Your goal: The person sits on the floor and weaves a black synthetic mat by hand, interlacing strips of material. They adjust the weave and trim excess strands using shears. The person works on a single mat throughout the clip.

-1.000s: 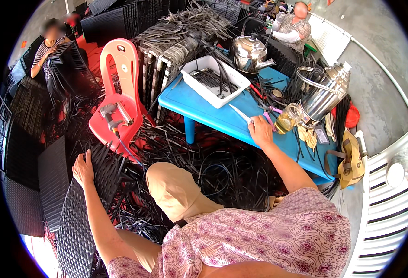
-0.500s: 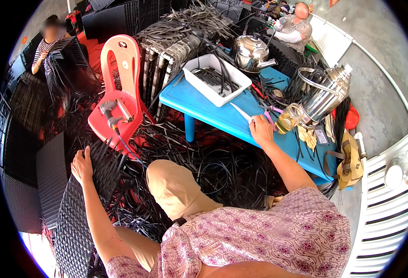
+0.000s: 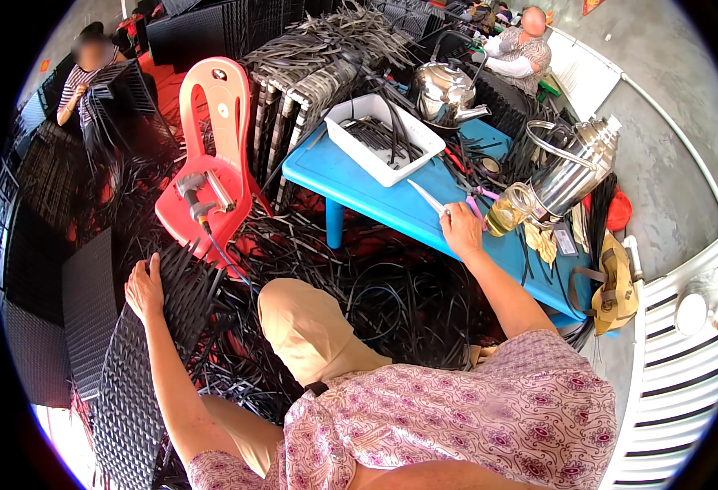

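At the left, my left hand [image 3: 144,287] grips the upper edge of a black woven panel [image 3: 134,376], its thumb raised along the edge. Loose strip ends [image 3: 187,282] stick out beside that hand. Over the blue table [image 3: 351,200], my right hand [image 3: 462,229] is closed on a pair of scissors [image 3: 426,196]. Their pointed silver blades reach out toward the white tray, and purple handles show just behind the fingers. My palm hides the middle of the scissors. Close by the right hand stands a glass jar [image 3: 508,214] of yellowish liquid.
A red chair [image 3: 224,155] carries an air-hosed power tool [image 3: 193,196]. On the table are a white tray [image 3: 387,175] of black strips and a steel flask [image 3: 575,175]; a kettle [image 3: 443,91] stands behind. Black strips litter the floor. Two people [image 3: 89,82] sit farther off.
Both hands keep their places and holds. The whole view has shifted very slightly.
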Action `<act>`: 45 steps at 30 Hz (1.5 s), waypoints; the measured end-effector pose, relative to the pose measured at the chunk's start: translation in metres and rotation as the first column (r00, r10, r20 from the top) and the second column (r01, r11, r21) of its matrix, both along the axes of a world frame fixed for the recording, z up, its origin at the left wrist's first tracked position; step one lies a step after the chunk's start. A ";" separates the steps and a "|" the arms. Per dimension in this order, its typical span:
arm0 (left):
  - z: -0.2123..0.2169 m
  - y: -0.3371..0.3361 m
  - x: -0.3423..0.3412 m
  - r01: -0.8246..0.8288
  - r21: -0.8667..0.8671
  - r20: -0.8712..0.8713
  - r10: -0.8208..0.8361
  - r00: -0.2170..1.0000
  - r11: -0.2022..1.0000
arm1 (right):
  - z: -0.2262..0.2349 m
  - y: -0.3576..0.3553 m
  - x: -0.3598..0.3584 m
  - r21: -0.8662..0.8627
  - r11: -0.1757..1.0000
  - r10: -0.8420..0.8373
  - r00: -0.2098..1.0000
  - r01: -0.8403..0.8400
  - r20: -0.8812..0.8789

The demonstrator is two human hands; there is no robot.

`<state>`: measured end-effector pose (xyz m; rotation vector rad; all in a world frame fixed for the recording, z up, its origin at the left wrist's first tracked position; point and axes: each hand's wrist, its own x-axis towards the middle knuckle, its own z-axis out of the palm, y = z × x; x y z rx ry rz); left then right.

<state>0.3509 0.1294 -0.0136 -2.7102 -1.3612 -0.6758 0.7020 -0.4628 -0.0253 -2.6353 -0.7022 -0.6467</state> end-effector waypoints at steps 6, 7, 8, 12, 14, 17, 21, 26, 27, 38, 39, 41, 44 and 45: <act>0.002 -0.005 0.001 -0.039 -0.035 -0.023 0.039 0.999 0.999 | -0.002 -0.002 0.001 -0.001 1.000 0.002 1.000 -0.002 0.006; 0.003 -0.004 0.001 -0.045 -0.037 -0.024 0.044 0.999 0.998 | -0.002 -0.002 0.001 -0.001 1.000 0.000 1.000 0.000 0.002; 0.004 -0.004 0.001 -0.051 -0.038 -0.025 0.050 0.998 0.998 | -0.001 -0.001 0.000 -0.002 1.000 -0.003 1.000 0.003 -0.005; 0.005 -0.005 0.001 -0.042 -0.040 -0.033 0.040 0.999 0.998 | 0.002 0.000 -0.002 -0.009 1.000 -0.010 1.000 0.010 -0.013; 0.005 -0.006 0.001 -0.041 -0.030 -0.034 0.040 0.999 0.999 | 0.002 0.000 -0.001 -0.008 1.000 -0.008 1.000 0.008 -0.006; 0.011 -0.014 0.002 -0.025 -0.048 -0.034 0.024 0.999 0.999 | -0.003 -0.004 0.000 -0.012 1.000 -0.008 1.000 0.008 -0.002; 0.006 -0.012 0.000 -0.048 -0.023 -0.021 0.047 0.999 0.999 | -0.001 -0.002 0.000 -0.010 1.000 -0.014 1.000 0.013 -0.009; 0.006 -0.012 0.002 -0.034 -0.038 -0.017 0.033 0.999 0.999 | 0.000 -0.002 0.002 -0.012 1.000 -0.007 1.000 0.007 0.003; 0.007 -0.012 0.002 -0.037 -0.040 -0.025 0.037 0.999 0.999 | -0.001 -0.002 0.001 -0.013 1.000 -0.010 1.000 0.010 0.002; 0.006 -0.011 0.001 -0.047 -0.038 -0.025 0.046 0.999 0.998 | -0.001 -0.002 0.000 -0.004 1.000 -0.015 1.000 0.015 -0.019; 0.009 -0.013 0.002 -0.049 -0.041 -0.027 0.048 0.998 0.998 | 0.001 -0.001 0.000 -0.002 1.000 -0.016 1.000 0.016 -0.019; 0.010 -0.013 0.003 -0.054 -0.046 -0.031 0.052 0.998 0.998 | 0.002 -0.001 0.000 0.001 1.000 -0.016 1.000 0.016 -0.018; 0.009 -0.015 0.001 -0.059 -0.046 -0.039 0.057 0.998 0.997 | -0.002 -0.001 0.000 0.002 1.000 -0.015 1.000 0.015 -0.023; 0.010 -0.015 0.001 -0.058 -0.047 -0.043 0.056 0.997 0.997 | 0.000 -0.001 -0.001 -0.001 1.000 -0.018 1.000 0.018 -0.026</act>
